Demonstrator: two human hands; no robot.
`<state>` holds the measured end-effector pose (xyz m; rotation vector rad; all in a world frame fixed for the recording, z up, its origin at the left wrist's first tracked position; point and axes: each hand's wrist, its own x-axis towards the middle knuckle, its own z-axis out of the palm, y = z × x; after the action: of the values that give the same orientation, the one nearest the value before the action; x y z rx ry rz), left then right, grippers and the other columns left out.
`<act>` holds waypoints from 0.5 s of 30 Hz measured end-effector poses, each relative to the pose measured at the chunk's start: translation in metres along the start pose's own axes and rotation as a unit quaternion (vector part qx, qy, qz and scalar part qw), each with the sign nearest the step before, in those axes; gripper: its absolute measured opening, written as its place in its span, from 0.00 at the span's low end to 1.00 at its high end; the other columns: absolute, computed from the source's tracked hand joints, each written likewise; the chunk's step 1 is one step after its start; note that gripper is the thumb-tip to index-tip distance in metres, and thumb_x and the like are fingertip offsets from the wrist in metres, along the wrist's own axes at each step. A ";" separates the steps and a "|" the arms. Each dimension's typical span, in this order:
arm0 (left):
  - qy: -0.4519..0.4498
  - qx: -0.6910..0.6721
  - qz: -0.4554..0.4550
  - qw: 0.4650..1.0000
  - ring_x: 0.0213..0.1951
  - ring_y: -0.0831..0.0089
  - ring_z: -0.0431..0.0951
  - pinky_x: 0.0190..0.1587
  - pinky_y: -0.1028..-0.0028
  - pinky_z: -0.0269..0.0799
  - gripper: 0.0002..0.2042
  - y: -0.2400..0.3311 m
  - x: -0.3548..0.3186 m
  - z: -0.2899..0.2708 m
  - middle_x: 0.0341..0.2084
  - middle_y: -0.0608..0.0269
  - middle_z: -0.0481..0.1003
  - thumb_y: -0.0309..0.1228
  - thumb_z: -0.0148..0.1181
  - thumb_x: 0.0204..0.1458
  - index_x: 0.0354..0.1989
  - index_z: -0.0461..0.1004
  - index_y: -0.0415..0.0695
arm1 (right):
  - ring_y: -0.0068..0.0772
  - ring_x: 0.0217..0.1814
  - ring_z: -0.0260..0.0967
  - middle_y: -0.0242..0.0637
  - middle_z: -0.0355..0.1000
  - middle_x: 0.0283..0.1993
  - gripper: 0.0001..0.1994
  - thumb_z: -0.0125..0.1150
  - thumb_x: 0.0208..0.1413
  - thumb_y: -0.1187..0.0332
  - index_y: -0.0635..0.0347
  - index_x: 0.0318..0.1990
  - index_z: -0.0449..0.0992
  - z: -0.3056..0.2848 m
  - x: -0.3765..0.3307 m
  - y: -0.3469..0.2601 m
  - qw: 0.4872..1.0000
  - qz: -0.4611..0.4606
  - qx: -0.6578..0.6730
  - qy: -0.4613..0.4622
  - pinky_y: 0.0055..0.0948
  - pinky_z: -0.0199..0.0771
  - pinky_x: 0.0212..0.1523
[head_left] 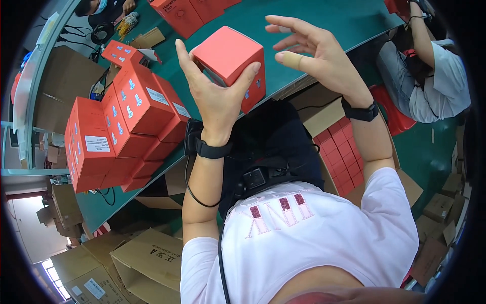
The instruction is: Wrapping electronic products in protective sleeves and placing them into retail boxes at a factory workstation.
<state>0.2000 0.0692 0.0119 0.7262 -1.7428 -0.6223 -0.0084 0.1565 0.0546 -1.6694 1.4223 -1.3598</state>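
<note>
Cardboard is what the red box looks to be made of, so it should handle as a light, stiff thing with smooth printed sides that could slip or dent if squeezed hard at the middle; the safest hold is across two opposite faces near the edges, which is about where it is held. In the head view the box is lifted just above the near edge of the green worktop, tilted, with one corner toward the camera. The left hand has it from below and behind: the thumb lies along the left face and the fingers wrap round the right face, closed on the box. The left forearm rises straight from the lower edge, a black band at the wrist. The right hand is just beside the box, not touching it, palm toward it, fingers spread wide and holding nothing; a bandage wraps one finger. On the worktop to the left stands a stack of red boxes of the same kind. A carton of red boxes sits below the right forearm, and brown cartons lie on the floor. Another person's sleeve shows at the right edge.
</note>
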 end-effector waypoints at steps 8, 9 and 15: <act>-0.088 -0.081 0.035 0.992 0.61 0.56 0.71 0.63 0.63 0.68 0.66 0.003 0.013 -0.004 0.61 0.42 0.67 0.37 0.84 0.36 0.75 0.34 0.33 | 0.43 0.55 0.74 0.48 0.71 0.63 0.34 0.65 0.57 0.51 0.54 0.69 0.67 -0.019 0.056 -0.012 0.925 -0.298 -0.204 -0.120 0.37 0.76 0.54; -0.089 -0.085 0.036 0.992 0.61 0.56 0.71 0.63 0.63 0.68 0.66 0.001 0.017 -0.003 0.61 0.42 0.67 0.37 0.84 0.36 0.75 0.34 0.33 | 0.44 0.63 0.69 0.51 0.69 0.64 0.38 0.65 0.55 0.48 0.58 0.70 0.65 -0.021 0.059 -0.024 0.943 -0.229 -0.166 -0.175 0.40 0.70 0.60; -0.088 0.072 0.161 0.980 0.65 0.45 0.65 0.68 0.54 0.59 0.59 0.003 0.015 0.016 0.65 0.36 0.62 0.39 0.80 0.39 0.75 0.43 0.33 | 0.54 0.66 0.68 0.62 0.68 0.63 0.48 0.68 0.49 0.44 0.69 0.71 0.58 -0.028 0.061 -0.035 0.937 -0.040 -0.330 -0.110 0.39 0.70 0.61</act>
<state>0.1812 0.0605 0.0196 0.4806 -2.0309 -0.3485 -0.0253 0.1147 0.1156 -2.2292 1.8059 -0.7192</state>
